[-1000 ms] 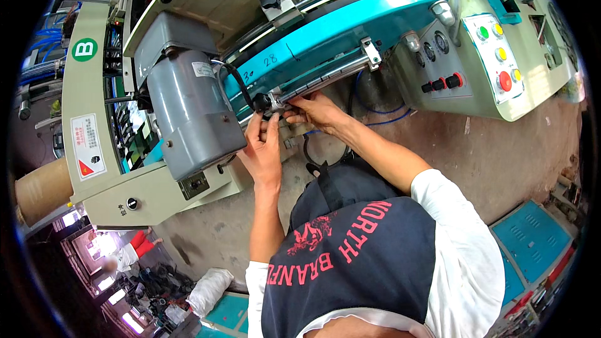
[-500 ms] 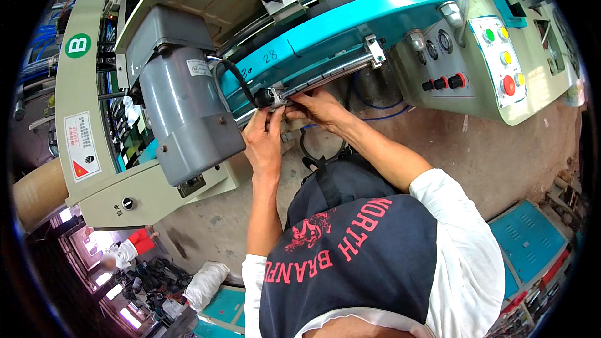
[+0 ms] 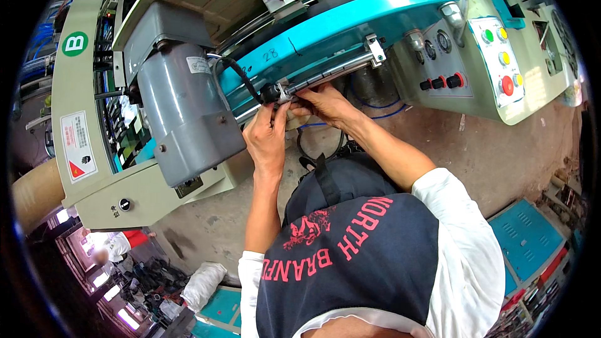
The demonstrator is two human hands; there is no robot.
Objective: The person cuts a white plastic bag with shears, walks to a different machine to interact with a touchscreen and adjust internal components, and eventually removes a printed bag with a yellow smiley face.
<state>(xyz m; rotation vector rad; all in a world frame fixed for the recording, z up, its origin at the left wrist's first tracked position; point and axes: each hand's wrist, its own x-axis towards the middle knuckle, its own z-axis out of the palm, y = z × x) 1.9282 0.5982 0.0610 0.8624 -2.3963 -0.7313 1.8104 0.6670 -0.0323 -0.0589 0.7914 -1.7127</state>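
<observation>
A small metal clamp (image 3: 284, 94) sits on a thin steel rod (image 3: 328, 76) that runs below the turquoise machine beam (image 3: 350, 20). Beside the clamp is a black fitting (image 3: 269, 93) with a black cable (image 3: 241, 75) leading up from it. My left hand (image 3: 266, 136) is closed, thumb and fingers pinched at the clamp's lower side. Just right of it my right hand (image 3: 327, 107) reaches under the rod, fingers curled in beside the clamp. What the right fingertips grip is hidden behind the hand and rod.
A grey motor (image 3: 181, 97) hangs close left of my left hand. On the right stands a control panel (image 3: 503, 59) with coloured buttons, above black knobs (image 3: 441, 81). Blue tubing (image 3: 385, 112) lies behind the right forearm. Another person (image 3: 119, 247) is far off, lower left.
Both hands stay at the clamp; the left hand has shifted very slightly right and the fingers have moved a little. The view has tilted slightly.
</observation>
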